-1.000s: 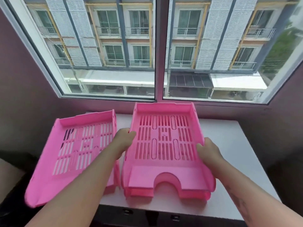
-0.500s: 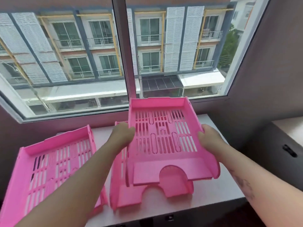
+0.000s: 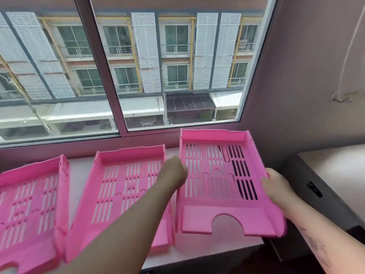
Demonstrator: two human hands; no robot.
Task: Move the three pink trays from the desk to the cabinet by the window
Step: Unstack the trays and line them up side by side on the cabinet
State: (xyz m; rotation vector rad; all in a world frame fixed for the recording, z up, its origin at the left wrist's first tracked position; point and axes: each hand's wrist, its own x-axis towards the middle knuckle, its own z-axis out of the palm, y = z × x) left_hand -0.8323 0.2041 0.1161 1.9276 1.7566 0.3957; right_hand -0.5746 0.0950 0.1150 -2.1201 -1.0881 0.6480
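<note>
Three pink trays in view: left tray (image 3: 29, 210) and middle tray (image 3: 122, 196) lay flat on the white cabinet top (image 3: 79, 167) under the window (image 3: 138, 66). Right tray (image 3: 221, 182) was held, tilted, overhanging the right edge. Left hand (image 3: 173, 173) and right hand (image 3: 276, 186) each kept a closed grip on a side wall. Step judged: placing the last tray. Next: shift it left, lower it flat, release.
</note>
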